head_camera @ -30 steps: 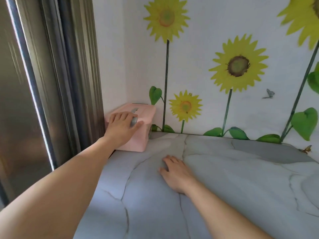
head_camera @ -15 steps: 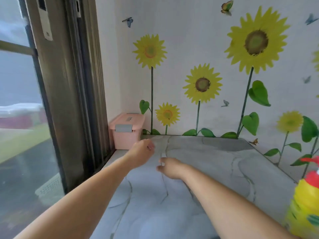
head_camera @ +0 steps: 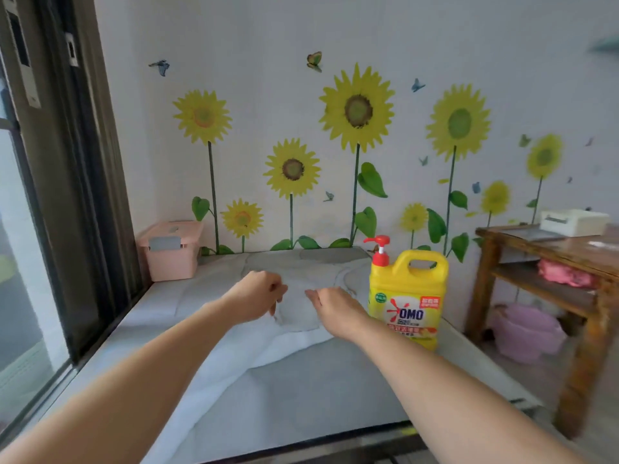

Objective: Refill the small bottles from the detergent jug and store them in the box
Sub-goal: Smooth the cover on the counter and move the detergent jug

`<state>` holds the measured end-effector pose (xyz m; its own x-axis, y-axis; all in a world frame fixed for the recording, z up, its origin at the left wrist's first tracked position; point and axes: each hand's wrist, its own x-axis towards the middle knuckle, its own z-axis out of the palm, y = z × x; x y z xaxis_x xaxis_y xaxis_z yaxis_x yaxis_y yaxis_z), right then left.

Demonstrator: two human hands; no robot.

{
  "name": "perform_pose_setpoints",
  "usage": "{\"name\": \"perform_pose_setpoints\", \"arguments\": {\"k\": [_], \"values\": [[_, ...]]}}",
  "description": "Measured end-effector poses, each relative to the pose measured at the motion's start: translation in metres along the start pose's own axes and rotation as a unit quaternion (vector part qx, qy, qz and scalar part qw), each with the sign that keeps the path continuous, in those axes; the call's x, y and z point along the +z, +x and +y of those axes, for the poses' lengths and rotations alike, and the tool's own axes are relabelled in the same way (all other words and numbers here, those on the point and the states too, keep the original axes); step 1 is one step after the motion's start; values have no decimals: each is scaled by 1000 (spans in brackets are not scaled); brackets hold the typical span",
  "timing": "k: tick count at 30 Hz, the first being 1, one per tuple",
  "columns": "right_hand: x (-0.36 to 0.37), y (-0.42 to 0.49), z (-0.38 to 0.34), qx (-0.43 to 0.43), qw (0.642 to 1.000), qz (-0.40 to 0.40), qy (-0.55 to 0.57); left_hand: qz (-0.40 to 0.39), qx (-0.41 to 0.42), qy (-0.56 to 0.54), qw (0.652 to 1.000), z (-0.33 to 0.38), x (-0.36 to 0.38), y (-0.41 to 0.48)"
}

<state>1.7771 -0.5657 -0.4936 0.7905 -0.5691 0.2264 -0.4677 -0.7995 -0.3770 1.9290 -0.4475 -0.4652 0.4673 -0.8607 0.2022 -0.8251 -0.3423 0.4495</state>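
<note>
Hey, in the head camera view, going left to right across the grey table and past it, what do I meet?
pink box → left hand → right hand → yellow detergent jug → wooden side table
</note>
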Motion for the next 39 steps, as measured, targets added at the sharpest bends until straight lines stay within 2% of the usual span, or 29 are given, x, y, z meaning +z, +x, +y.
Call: {"name": "perform_pose_setpoints", "arguments": {"k": [4, 8, 11, 14, 17, 19, 22, 29, 33, 39], "values": [[-19, -31, 48, 55, 996, -70, -25, -74, 31, -14, 997, 33, 33, 5], [-25, -63, 112, 194, 963, -173, 74, -136, 48, -28, 989, 52, 76, 15], [-40, -84, 165, 304, 934, -154, 106, -153, 75, -9, 985, 61, 101, 27], [-53, -87, 201, 366, 925, -39, 97, -139, 82, 5, 987, 64, 113, 37], [-52, -68, 199, 321, 921, 37, 216, -130, 84, -16, 988, 64, 117, 45], [-42, -51, 195, 292, 913, 53, 279, -124, 83, -41, 988, 60, 116, 48], [-29, -35, 182, 259, 913, 60, 311, -103, 73, -89, 988, 44, 113, 51], [5, 4, 123, 178, 930, -11, 323, -71, -7, -211, 975, -10, 88, 34], [33, 19, 69, 120, 936, -67, 325, -80, -56, -284, 954, -53, 65, 10], [77, 36, -11, 36, 942, -126, 308, -29, -78, -359, 930, -110, 42, -47]]}}
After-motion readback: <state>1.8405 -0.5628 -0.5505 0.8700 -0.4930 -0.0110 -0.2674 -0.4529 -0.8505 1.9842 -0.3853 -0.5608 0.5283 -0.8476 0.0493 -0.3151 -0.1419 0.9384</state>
